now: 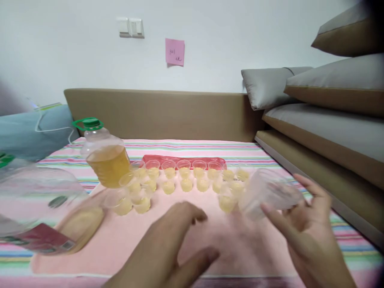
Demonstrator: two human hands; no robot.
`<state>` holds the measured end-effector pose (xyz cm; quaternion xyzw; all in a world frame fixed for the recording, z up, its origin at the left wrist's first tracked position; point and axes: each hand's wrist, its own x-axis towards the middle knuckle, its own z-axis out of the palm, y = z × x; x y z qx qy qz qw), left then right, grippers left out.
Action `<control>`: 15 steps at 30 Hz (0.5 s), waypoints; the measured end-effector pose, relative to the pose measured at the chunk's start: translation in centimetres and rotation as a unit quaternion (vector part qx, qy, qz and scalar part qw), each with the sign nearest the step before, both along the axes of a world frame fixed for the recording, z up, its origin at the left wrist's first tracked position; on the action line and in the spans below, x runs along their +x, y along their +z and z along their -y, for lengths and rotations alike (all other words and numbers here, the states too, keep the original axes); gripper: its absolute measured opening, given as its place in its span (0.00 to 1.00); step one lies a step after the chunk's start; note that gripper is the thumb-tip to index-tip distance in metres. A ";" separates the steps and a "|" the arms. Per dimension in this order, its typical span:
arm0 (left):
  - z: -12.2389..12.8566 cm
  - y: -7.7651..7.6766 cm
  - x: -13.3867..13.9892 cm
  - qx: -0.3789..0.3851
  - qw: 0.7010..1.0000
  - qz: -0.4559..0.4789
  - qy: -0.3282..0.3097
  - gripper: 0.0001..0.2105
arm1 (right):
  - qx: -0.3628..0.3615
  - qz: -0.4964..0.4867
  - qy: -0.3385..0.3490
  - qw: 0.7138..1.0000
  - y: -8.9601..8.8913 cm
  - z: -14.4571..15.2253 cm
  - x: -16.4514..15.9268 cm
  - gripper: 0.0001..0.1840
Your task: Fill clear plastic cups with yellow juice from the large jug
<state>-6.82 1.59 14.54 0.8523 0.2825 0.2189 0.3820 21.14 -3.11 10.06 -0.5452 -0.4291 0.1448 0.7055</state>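
In front of the big oil bottle (103,158) with its green cap, small clear plastic cups (183,176) of yellow liquid stand in rows on a soft pink cloth (240,248). The right hand (303,224) holds an empty clear cup (268,192) beside the rows. The left hand (168,244) hovers open, fingers spread, holding nothing.

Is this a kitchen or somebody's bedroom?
Most likely a bedroom or a living room at home, not a kitchen. A striped cloth covers a soft padded platform, grey cushions are stacked on the right, and light switches sit on the plain wall.
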 end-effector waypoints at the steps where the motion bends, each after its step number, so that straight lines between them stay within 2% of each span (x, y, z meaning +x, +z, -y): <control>1: -0.6 0.6 -0.3 0.009 0.998 0.013 0.053 0.17 | -0.014 0.004 0.033 0.999 -0.4 -0.5 -1.5 0.54; 4: -2.0 0.9 -0.5 0.017 0.983 0.104 0.151 0.20 | -0.039 0.050 0.086 0.994 -1.2 -1.6 -5.8 0.52; 8: -2.9 -0.7 0.1 -0.016 0.959 0.213 0.185 0.25 | -0.085 0.087 0.079 0.989 -1.9 -2.3 -9.4 0.49; 13: -3.4 -2.0 0.7 -0.055 0.956 0.201 0.204 0.41 | -0.095 0.156 0.045 0.982 -3.4 -3.0 -10.2 0.47; 15: -3.4 -2.4 0.9 -0.079 0.958 0.179 0.208 0.43 | -0.105 0.167 0.042 0.980 -3.9 -3.1 -10.3 0.48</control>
